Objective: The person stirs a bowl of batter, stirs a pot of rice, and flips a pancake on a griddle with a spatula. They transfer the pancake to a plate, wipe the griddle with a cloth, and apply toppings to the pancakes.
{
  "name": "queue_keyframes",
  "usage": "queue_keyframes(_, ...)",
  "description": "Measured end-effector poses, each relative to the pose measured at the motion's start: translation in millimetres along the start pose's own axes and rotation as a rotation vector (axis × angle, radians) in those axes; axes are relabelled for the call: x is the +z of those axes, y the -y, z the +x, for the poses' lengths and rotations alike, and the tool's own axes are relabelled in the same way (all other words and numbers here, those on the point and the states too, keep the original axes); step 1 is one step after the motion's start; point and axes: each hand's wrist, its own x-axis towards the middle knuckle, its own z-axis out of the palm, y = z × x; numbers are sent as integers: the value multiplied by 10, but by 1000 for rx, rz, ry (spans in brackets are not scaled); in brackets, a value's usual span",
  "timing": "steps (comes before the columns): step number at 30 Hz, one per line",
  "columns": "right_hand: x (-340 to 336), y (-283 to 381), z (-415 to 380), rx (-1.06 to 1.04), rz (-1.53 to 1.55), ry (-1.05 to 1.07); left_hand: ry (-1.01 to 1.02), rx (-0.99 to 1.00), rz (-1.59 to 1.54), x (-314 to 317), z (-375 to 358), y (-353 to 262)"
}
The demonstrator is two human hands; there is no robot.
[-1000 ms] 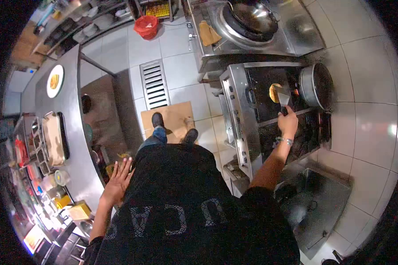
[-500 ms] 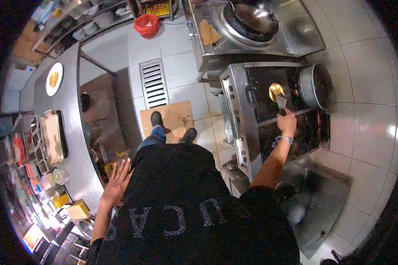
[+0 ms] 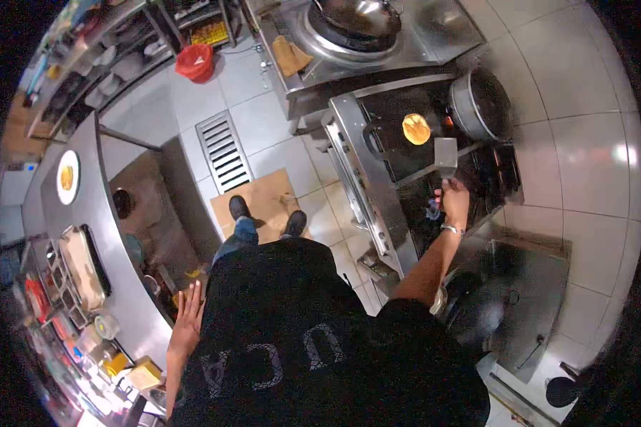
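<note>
A round, golden-brown flatbread lies flat on the black griddle of the stove. My right hand is wrapped round the handle of a metal spatula. The spatula's broad blade is just below and to the right of the flatbread, apart from it. My left hand hangs beside my body near the steel counter's edge. Its fingers are stretched out and it holds nothing.
A large metal pot stands beside the griddle, with a small flame glowing near it. Beyond is a wok on another burner. The steel counter on the left bears a white plate with food. A cardboard sheet lies under my feet.
The spatula has come away from the flatbread, which was bent up at its blade and now lies flat. My right hand has drawn back, and the camera view has shifted.
</note>
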Motion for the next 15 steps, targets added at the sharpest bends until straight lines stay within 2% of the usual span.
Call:
queue_keyframes(2,30,-141,-6,15,-52,30,-27,17,71,73,-40,44)
queue_keyframes(5,162,-218,-175,-92,-149,-51,-10,24,104,-7,-41,-7)
queue_keyframes(6,173,-185,-239,-287,-393,-120,-9,22,138,-62,-32,-44)
queue_keyframes(7,192,-146,-285,-332,-459,-128,-7,25,144,-46,-31,-27)
queue_keyframes(9,233,-52,-390,-421,-591,-154,33,61,503,29,-35,10)
queue_keyframes(15,396,-9,-321,-402,-711,-166,0,46,200,47,-48,53)
